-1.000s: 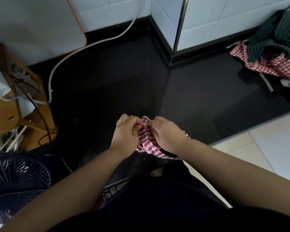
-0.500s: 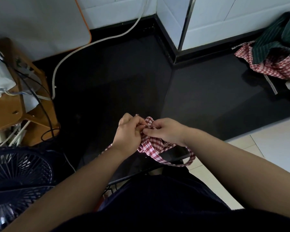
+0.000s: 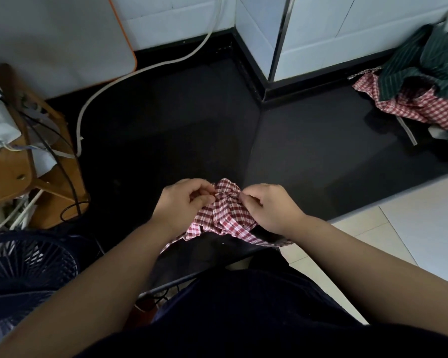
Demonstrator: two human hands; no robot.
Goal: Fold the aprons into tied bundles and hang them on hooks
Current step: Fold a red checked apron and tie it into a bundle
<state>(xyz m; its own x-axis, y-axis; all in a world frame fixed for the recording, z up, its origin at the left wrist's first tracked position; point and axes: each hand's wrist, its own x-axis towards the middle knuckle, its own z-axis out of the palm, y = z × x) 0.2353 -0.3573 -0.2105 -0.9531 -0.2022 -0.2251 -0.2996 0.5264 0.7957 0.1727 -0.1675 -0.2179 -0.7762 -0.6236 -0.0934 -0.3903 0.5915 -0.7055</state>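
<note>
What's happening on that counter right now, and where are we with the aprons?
A person is bundling a red checked apron at the near edge of the black counter. The left hand and right hand each pinch the cloth on either side of a gathered knot at its top, so it looks mid-tie. A green striped apron and a second checked apron lie heaped at the far right. No hooks are in view.

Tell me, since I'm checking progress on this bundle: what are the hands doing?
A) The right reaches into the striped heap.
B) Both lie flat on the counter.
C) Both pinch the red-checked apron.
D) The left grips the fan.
C: the left hand and right hand both pinch the bunched red-checked apron between them, fingers curled.
</note>
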